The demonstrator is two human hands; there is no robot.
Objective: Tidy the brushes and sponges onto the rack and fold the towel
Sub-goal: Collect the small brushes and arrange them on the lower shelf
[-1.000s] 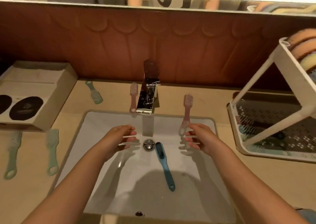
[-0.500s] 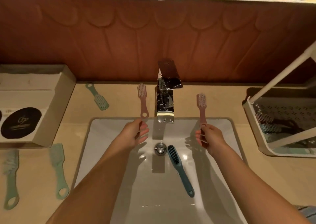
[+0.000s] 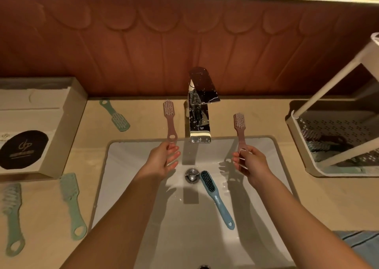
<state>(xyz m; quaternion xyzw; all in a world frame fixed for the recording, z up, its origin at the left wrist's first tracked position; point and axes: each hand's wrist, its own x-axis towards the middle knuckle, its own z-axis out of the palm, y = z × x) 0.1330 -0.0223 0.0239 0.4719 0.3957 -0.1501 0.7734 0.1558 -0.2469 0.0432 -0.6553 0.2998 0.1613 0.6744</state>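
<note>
One blue brush [image 3: 213,195] in sink [image 3: 184,238]; right hand [image 3: 251,162] grips pink brush [image 3: 240,129], left hand [image 3: 161,161] open

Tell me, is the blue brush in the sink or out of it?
In. The blue brush lies on the white bottom of the sink, right beside the drain, with its dark bristles facing up.

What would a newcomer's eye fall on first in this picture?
Two hands over the white sink: the right hand pinches the right pink brush, the left hand touches the end of the left pink brush, either side of the shiny tap. A blue brush lies in the sink by the drain.
</note>
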